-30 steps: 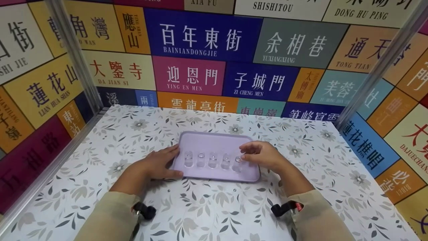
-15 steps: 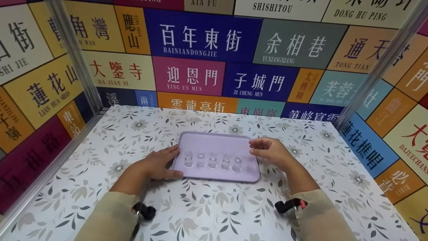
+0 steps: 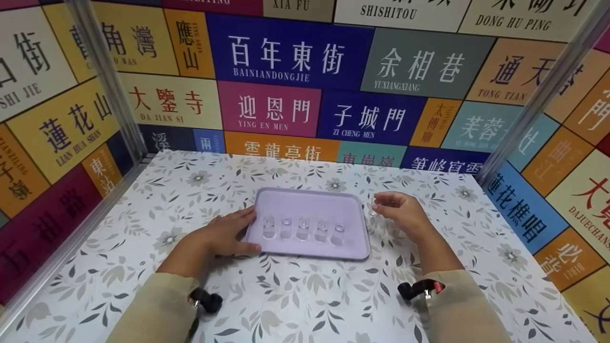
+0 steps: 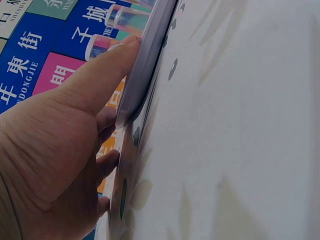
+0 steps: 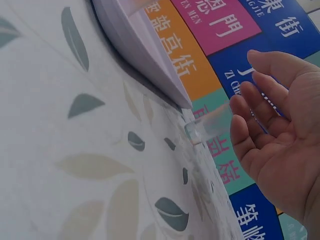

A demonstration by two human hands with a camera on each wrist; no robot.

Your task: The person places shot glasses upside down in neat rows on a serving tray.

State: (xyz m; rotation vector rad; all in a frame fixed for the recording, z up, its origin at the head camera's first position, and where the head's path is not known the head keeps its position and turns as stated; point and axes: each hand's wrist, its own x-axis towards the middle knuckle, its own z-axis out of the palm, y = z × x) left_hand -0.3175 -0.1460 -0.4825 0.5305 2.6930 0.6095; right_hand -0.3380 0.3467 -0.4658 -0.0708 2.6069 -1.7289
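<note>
On the patterned table lies a lilac tray [image 3: 314, 202], with several small clear cups [image 3: 303, 228] standing in a row across its near half. My left hand [image 3: 226, 236] rests at the tray's left end, thumb on the rim and fingers along the side. In the left wrist view, the thumb [image 4: 110, 65] lies over the tray edge, close to the cups. To the right of the tray hovers my right hand [image 3: 405, 214], fingers loosely bent. A clear cup [image 5: 205, 127] stands on the table just beyond its fingers in the right wrist view.
A white tabletop [image 3: 305, 295] with leaf and flower print surrounds the tray. Behind it rises a wall [image 3: 290, 57] of coloured street-name signs. Clear vertical posts [image 3: 529, 95] stand at both back corners.
My right hand has moved right and slightly away from me, from beside the rightmost cup to outside the tray. The left hand and the tray have stayed put.
</note>
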